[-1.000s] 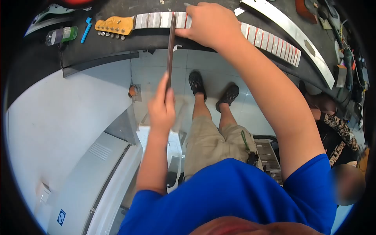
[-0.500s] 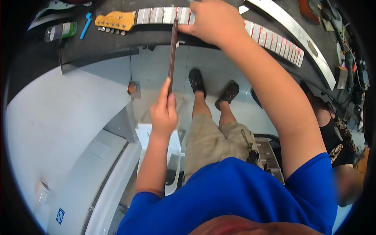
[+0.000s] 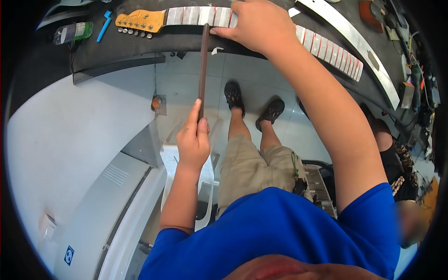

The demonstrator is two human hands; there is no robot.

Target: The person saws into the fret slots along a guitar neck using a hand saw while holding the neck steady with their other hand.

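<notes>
A guitar neck [image 3: 186, 16] lies across the bench edge, its yellow headstock [image 3: 140, 21] with tuning pegs to the left. Pale tape covers the fingerboard between the frets, with red lines showing along part of it. My left hand [image 3: 193, 142] is closed round the lower end of a long, slim brown file [image 3: 203, 70], index finger stretched along it. The file's far end meets the neck's near edge, left of my right hand. My right hand [image 3: 261, 25] grips the neck near its middle, thumb on the near side; its other fingertips are partly hidden at the frame's top.
A curved metal plate [image 3: 354, 46] lies beyond the neck. On the bench's left are a blue string winder [image 3: 104, 26] and a green-labelled bottle [image 3: 74, 32]. Tools crowd the right side. A white chair [image 3: 207, 177] stands below my left arm; another person [image 3: 396, 163] is at right.
My left hand has drawn the file slightly back toward my body. My right hand keeps its hold on the neck. The whole view has shifted a little.
</notes>
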